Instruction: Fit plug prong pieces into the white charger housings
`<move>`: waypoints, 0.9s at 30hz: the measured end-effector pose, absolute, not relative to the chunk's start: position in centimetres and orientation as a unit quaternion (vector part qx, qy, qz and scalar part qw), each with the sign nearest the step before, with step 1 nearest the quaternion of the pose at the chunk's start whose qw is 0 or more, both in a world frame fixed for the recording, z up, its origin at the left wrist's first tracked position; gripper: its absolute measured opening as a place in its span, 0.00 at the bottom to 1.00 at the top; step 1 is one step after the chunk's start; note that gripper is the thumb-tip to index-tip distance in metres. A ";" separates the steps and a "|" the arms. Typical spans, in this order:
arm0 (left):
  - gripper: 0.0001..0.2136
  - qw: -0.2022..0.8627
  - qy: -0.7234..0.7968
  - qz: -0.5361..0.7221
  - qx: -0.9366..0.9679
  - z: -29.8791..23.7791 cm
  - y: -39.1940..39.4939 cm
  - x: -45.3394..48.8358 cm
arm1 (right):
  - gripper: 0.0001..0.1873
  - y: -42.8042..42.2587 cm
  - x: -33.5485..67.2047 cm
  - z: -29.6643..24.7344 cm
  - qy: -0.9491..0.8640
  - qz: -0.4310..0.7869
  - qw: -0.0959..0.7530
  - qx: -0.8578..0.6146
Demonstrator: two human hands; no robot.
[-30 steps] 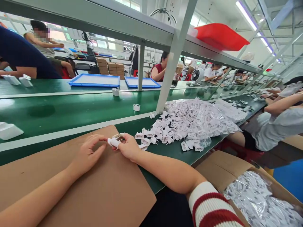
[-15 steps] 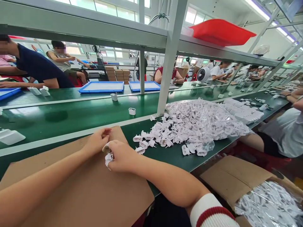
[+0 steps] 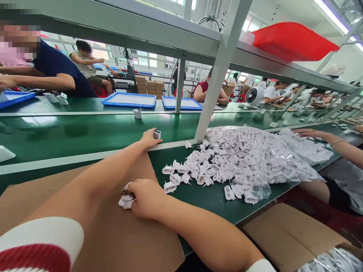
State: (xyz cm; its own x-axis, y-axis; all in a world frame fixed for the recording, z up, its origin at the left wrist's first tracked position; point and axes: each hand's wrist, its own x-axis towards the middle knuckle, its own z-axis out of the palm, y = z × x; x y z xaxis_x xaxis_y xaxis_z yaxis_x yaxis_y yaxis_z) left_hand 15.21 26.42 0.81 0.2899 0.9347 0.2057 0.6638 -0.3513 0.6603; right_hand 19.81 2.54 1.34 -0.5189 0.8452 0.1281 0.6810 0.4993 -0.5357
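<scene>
My left hand (image 3: 149,139) reaches over the green belt, its fingers closed at the sides of a small white plug housing (image 3: 157,134) with dark openings in its top. Above the brown cardboard sheet (image 3: 113,238), my right hand (image 3: 147,198) is closed around several white plug pieces (image 3: 126,201), partly hidden by the fingers. Many loose white plug inserts (image 3: 195,166) with thin pins lie just right of my hands on the green table. They spread out from a clear plastic bag (image 3: 272,158) filled with the same pieces.
A metal post (image 3: 214,71) rises behind the pile and holds a shelf with a red tray (image 3: 292,39). Another white housing (image 3: 137,113) and blue-rimmed trays (image 3: 129,100) stand farther back. At right are a co-worker's hand (image 3: 309,133) and an open carton (image 3: 292,234).
My left hand has moved from beside my right hand forward to the housing on the belt. My right hand keeps its pieces. A co-worker's arm now reaches in from the right.
</scene>
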 end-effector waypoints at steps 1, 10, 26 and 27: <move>0.17 0.228 0.522 0.289 0.769 0.6 26.9 15.5 | 0.18 2.5 19.8 1.3 -0.845 0.221 0.195 -0.447; 0.16 0.220 0.517 0.304 0.769 1.4 23.8 11.4 | 0.21 1.7 20.2 1.6 -0.835 0.274 0.235 -0.415; 0.27 0.373 0.481 0.278 0.743 1.0 3.6 2.0 | 0.19 4.0 22.8 1.8 -0.528 0.466 0.536 -0.466; 0.29 0.381 0.479 0.278 0.741 0.8 3.8 2.0 | 0.20 4.1 22.6 1.8 -0.510 0.490 0.536 -0.460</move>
State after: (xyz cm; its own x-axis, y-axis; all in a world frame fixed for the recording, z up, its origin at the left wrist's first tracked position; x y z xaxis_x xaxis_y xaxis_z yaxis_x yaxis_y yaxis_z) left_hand 1.96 3.77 0.82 0.3878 0.9206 0.0468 0.4973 -0.2517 0.8303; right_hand 22.63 4.14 1.81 -0.0012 0.9954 0.0962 -0.0557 0.0959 -0.9938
